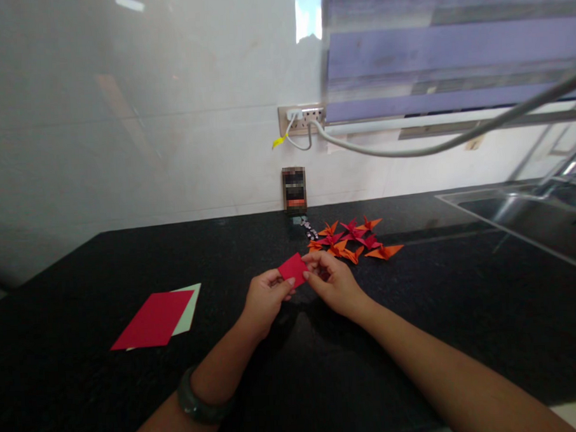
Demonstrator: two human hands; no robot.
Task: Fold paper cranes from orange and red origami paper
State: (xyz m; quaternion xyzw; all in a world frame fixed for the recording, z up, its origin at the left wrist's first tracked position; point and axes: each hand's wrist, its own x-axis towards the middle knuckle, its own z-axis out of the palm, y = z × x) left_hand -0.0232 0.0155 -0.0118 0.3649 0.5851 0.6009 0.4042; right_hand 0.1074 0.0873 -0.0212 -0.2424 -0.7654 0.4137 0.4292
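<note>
A small folded piece of red paper [293, 268] is pinched between both my hands just above the black countertop [416, 312]. My left hand [265, 300] grips its lower left edge with thumb and fingers closed. My right hand [331, 279] pinches its right edge, fingers curled. Just beyond my right hand lies a cluster of several folded orange and magenta paper figures [353, 240].
A flat red sheet [154, 318] lies on a pale sheet at the left of the counter. A dark phone [294, 190] leans against the white wall under a socket [301, 118] with a cable. A steel sink [521, 215] sits at the right.
</note>
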